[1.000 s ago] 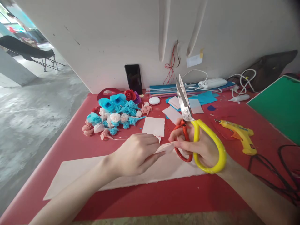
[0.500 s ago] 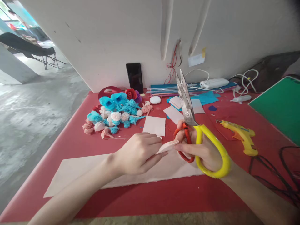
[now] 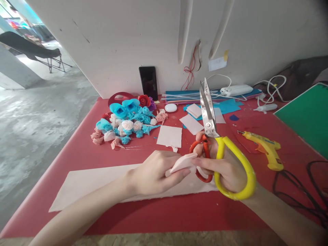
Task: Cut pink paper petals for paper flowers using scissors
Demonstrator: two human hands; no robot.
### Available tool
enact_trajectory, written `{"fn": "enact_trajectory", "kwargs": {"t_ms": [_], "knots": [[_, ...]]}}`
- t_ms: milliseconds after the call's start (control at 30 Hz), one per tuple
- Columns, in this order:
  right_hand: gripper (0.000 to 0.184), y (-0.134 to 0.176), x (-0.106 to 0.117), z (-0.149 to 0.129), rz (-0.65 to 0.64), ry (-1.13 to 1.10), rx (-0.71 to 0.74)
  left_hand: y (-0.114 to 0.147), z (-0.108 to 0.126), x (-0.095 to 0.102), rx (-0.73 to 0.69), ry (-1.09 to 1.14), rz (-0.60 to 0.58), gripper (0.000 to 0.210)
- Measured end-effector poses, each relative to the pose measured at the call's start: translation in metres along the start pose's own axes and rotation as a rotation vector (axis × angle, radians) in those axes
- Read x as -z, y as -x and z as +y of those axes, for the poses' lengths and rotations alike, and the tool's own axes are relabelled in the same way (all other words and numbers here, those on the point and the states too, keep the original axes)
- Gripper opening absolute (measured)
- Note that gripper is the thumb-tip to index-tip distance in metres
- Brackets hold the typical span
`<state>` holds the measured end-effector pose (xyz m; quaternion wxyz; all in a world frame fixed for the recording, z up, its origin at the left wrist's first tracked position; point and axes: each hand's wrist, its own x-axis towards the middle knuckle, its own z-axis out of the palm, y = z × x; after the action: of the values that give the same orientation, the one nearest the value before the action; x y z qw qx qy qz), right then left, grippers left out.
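Folded pale-pink paper packet (image 3: 182, 163) has tilted into fuller view; left grip (image 3: 155, 172) pinches it, right (image 3: 232, 171) clamps yellow-and-red-handled steel scissors (image 3: 209, 125). Likely light, creasable: hold edges.

The left grip (image 3: 156, 172) has slid toward the right grip (image 3: 230, 171) since a second ago, and the folded pink paper (image 3: 183, 163) between them, then just a thin edge, now tilts up and shows me a broader, curved face above the left thumb (image 3: 179, 176). The scissors (image 3: 209, 125) have dropped a little nearer the person, and the torn scrap (image 3: 173, 149) by the square sheet (image 3: 169, 136) has come clear of the left knuckles.
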<state>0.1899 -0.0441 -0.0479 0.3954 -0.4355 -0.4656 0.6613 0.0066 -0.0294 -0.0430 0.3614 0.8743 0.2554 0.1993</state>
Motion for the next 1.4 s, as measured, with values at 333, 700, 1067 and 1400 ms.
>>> {"fn": "enact_trajectory", "kwargs": {"t_ms": [333,700,1067,1400], "knots": [[0.023,-0.012,0.019,-0.005,0.036,0.187,0.211,0.01,0.0,0.023,0.133,0.346,0.089,0.032],[0.019,0.005,0.0,-0.012,-0.128,0.052,0.12,0.006,-0.004,0.013,0.002,0.278,-0.078,0.031],[0.027,0.009,-0.003,-0.009,-0.101,0.046,0.035,0.003,-0.003,0.007,-0.084,0.212,-0.039,0.027],[0.024,0.014,-0.011,-0.003,0.0,-0.076,0.065,0.001,-0.003,0.008,-0.074,0.155,-0.014,0.018]]}}
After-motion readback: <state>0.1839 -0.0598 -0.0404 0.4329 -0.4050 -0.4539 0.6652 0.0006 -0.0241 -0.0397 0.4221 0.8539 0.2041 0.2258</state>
